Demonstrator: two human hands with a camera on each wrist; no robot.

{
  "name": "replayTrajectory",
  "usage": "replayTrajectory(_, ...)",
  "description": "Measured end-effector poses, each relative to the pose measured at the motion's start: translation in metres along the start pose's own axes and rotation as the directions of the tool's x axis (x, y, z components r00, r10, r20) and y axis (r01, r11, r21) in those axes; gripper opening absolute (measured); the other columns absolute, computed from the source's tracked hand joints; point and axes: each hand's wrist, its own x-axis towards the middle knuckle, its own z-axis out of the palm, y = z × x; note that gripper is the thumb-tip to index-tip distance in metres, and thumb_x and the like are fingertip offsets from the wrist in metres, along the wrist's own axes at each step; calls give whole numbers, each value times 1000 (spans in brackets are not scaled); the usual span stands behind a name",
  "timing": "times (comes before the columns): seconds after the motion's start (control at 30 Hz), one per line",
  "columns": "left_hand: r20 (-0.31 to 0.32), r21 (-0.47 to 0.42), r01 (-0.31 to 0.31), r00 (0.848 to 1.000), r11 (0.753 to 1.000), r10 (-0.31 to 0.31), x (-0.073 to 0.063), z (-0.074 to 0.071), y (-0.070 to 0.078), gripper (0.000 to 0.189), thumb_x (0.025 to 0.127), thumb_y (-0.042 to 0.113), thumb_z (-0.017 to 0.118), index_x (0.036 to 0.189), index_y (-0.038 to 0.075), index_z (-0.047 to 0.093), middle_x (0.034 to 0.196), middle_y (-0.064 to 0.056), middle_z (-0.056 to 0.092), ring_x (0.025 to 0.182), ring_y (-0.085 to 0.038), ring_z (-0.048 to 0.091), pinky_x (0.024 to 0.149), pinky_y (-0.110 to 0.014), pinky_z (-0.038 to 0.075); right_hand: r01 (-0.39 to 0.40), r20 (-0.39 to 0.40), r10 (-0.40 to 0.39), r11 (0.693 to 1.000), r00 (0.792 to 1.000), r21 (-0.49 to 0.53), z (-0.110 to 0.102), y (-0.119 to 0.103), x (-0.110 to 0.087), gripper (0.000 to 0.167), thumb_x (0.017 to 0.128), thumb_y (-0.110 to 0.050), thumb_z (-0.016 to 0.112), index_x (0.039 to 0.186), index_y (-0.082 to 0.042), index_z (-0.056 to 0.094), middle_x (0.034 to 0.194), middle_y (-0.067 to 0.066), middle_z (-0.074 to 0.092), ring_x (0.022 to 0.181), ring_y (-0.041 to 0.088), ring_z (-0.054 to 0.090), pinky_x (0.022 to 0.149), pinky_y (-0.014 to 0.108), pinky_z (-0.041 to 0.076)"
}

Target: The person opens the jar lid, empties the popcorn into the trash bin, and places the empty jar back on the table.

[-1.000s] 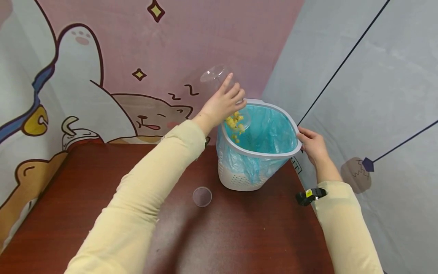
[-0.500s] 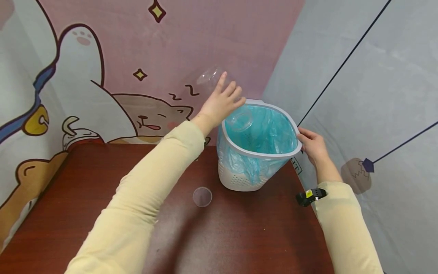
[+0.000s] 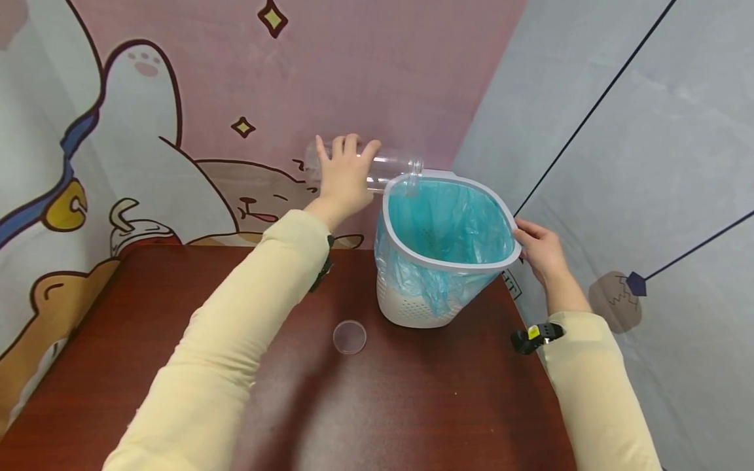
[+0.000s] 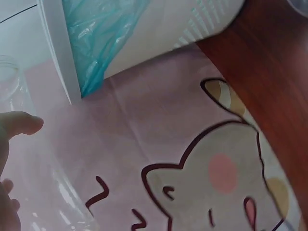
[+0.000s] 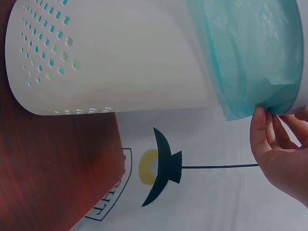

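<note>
My left hand (image 3: 344, 176) grips a clear plastic jar (image 3: 391, 169) that lies almost level, its mouth at the far left rim of the trash bin. No contents show in it. In the left wrist view, thumb and fingers curve over the see-through jar (image 4: 62, 197). The white trash bin (image 3: 412, 311) is lined with a blue plastic bag (image 3: 438, 216) folded over its sides. Its right rim is held by my right hand (image 3: 540, 252). From the right wrist view, that hand (image 5: 284, 151) has fingertips against the bag under the rim. The bin's bottom is hidden.
A round clear lid (image 3: 350, 337) lies on the dark red wooden table (image 3: 400, 405), left of and nearer than the bin. Cartoon-printed cloth (image 3: 353, 78) hangs close behind the table and along its right side. Tiny crumbs dot the tabletop.
Yellow pieces were pouring from the jar into the bin a second ago; now none show in it. My left hand has tipped the jar back to nearly level and moved left. The right hand stays put.
</note>
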Motion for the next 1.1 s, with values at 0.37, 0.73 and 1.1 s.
replayTrajectory(0.37,31,-234,192,981,953,-190,-16,15,-16,81,74,36,74,142,26,31,139,-12,35,133,-34,26,111,-61,2,-7,6,7,1000,1000,2,-1,4,1,56,98,-39,38,146,-12,31,151,15,30,121,17,44,106,42,37)
replayTrajectory(0.73,112,-297,247,968,922,-223,-30,32,-29,85,72,44,75,142,22,32,141,-10,41,132,-35,30,109,-58,11,-7,10,6,1000,1000,11,-7,8,3,56,98,-39,38,146,-11,31,151,16,29,122,18,43,107,43,36)
replayTrajectory(1.1,157,-371,290,956,882,-249,-41,41,-38,85,73,43,76,141,16,31,138,-8,43,126,-32,34,102,-52,28,11,9,-11,1000,1000,-22,-7,7,3,57,98,-40,38,146,-11,32,149,16,33,116,12,46,102,34,42)
